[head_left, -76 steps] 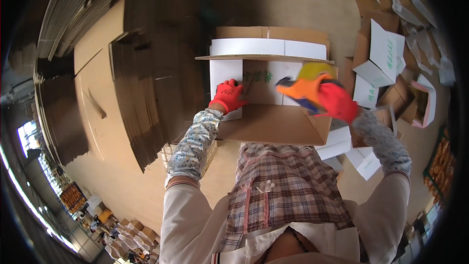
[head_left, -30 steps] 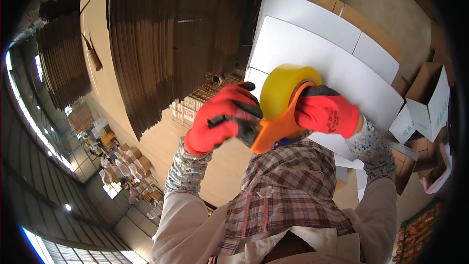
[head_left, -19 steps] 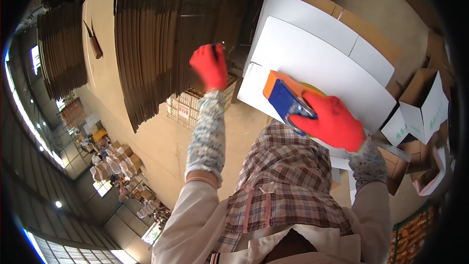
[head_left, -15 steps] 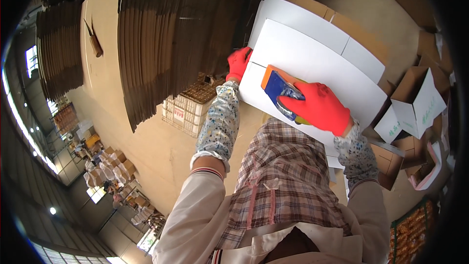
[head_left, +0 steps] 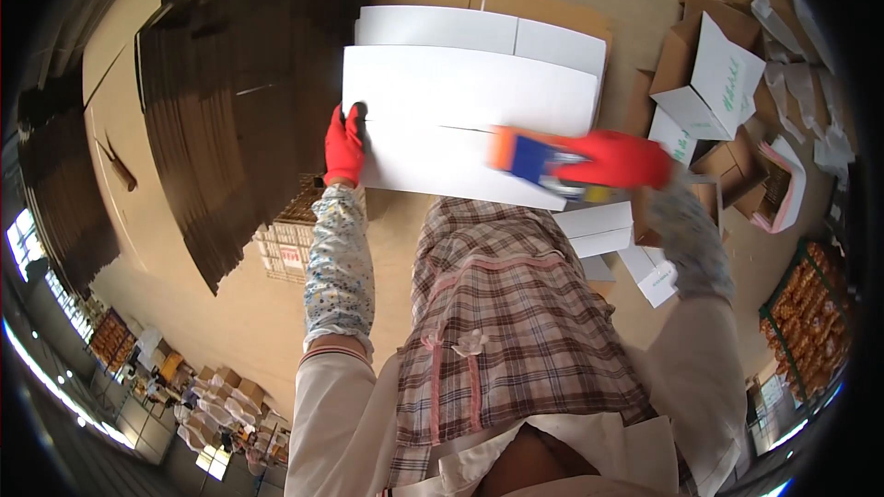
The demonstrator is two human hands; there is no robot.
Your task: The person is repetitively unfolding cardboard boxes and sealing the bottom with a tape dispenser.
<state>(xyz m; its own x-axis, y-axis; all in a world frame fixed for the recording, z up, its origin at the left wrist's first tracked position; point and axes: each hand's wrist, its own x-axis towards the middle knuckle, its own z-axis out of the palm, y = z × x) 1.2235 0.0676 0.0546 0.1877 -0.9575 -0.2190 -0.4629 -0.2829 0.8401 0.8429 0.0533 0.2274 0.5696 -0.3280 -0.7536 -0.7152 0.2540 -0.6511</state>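
A white cardboard carton (head_left: 460, 92) lies in front of me with a seam line across its top face. At the carton's left side, my left hand (head_left: 345, 144), in a red glove, has its fingers wrapped at the edge. My right hand (head_left: 617, 159), also red-gloved and blurred by motion, is closed round a blue and orange tape dispenser (head_left: 534, 161). The dispenser is over the right part of the white face, near the seam. Whether tape runs from it cannot be made out.
Stacks of flattened brown cardboard (head_left: 198, 129) stand at the left. Beyond my left forearm is a white plastic crate (head_left: 285, 248). Open cartons (head_left: 709, 74) lie on the right, and a pallet of orange-filled net bags (head_left: 810, 317) stands at lower right.
My right hand has moved the tape dispenser rightward across the carton's face. My left hand stays at the carton's left side. The whole view has turned, and the carton now appears more level.
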